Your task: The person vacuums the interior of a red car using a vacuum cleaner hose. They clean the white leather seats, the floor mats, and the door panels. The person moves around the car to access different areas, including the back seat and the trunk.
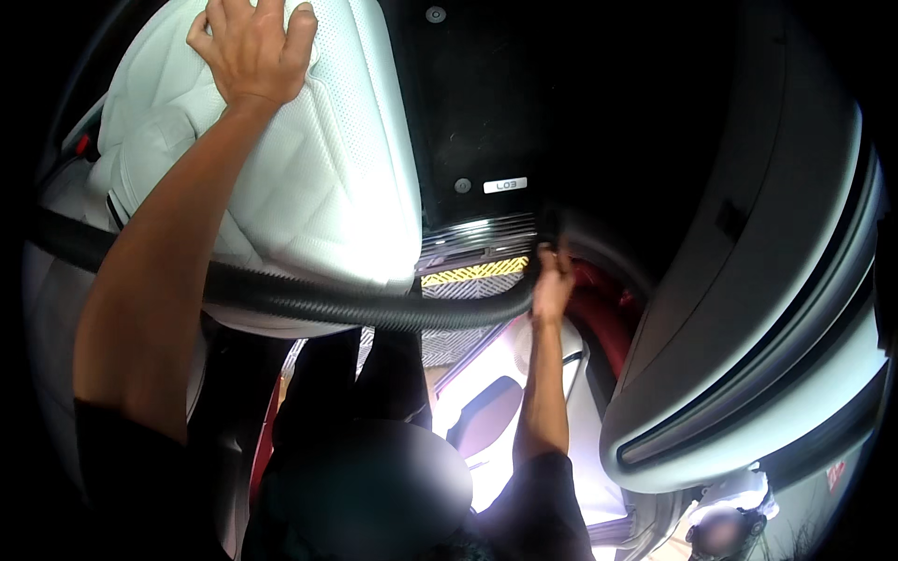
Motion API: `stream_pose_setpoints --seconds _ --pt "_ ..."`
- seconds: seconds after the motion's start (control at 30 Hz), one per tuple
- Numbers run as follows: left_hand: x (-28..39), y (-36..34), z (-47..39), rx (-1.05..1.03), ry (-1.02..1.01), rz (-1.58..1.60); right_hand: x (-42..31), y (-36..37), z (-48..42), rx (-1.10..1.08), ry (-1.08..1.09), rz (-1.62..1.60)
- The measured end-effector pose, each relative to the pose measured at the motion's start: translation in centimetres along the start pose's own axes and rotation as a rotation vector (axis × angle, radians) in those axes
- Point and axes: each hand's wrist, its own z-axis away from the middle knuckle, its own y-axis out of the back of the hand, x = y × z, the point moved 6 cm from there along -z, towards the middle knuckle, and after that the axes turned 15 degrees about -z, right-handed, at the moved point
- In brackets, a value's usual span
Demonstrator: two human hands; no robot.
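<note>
My left hand (256, 56) rests with its fingers spread on a white perforated car seat (351, 189) at the upper left, holding nothing. Below it, a black ribbed vacuum hose (365, 310) crosses in front of the seat, passing by my left forearm, and curves up at the right. My right hand (553, 284) grips the dark end of this hose beside the door sill (477, 235). The nozzle reaches up into deep shadow, so its tip cannot be made out. Above the sill lies a dark floor mat (477, 105) with round fasteners and a small plate bearing writing.
An open car door panel (715, 294) curves along the right. Red door-frame parts (603, 315) lie just right of my right hand. Below the sill is grey floor grating (456, 301) with a yellow strip (477, 271). Another person (726, 522) is at the lower right.
</note>
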Motion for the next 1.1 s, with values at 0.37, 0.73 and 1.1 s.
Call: stream_pose_setpoints --seconds 0.37,0.73,1.1 --pt "0.5 -0.2 -0.2 -0.021 0.010 -0.023 -1.2 -3.2 -11.0 0.219 -0.044 0.053" --pt "1.2 -0.2 -0.5 -0.039 0.010 0.003 -2.3 3.6 -11.0 0.239 -0.183 -0.085" --pt "0.2 0.3 -0.3 -0.027 0.006 -0.009 -1.2 0.4 -5.6 0.030 0.028 -0.075"
